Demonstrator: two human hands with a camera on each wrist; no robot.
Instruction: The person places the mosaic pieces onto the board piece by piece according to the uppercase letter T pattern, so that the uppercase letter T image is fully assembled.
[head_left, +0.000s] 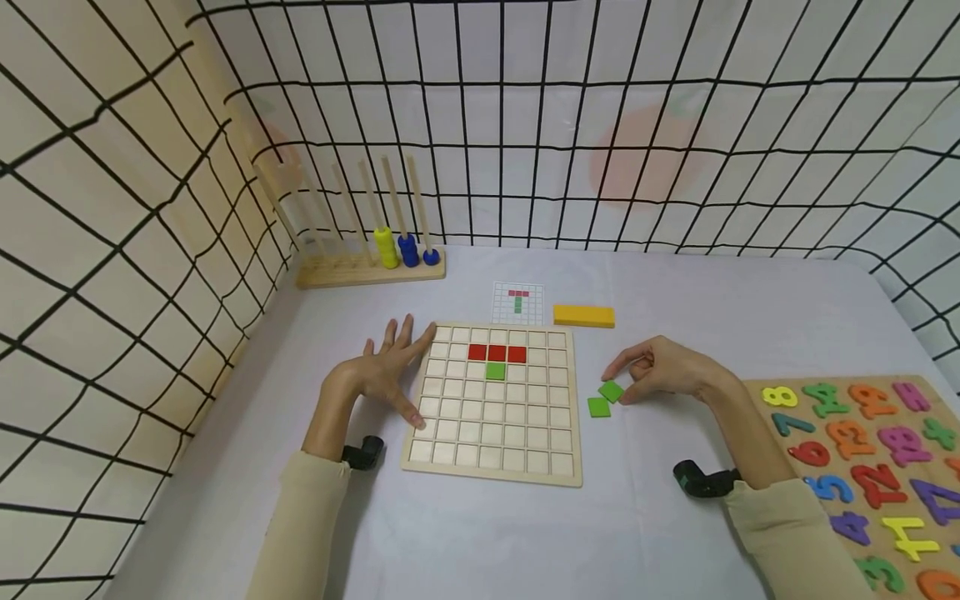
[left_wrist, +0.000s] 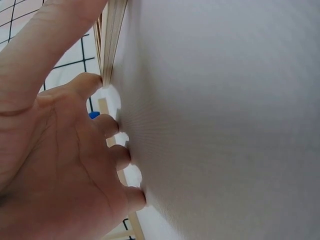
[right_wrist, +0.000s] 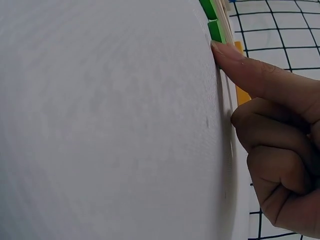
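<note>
My left hand lies at the left side of a wooden grid board, thumb and index finger spread along its edge. In the left wrist view, the other fingertips rest on the white cloth. Three red tiles sit in a row on the board, with one green tile under the middle one. To the right of the board, my right hand pinches a loose green square tile between thumb and index finger. Another green tile lies beside it. The right wrist view shows the thumb against a tile's edge.
Behind the board lie a pattern card with a red and green T and a yellow block. A wooden peg stand with beads stands back left. At right is a number puzzle board. Black wire mesh surrounds the table.
</note>
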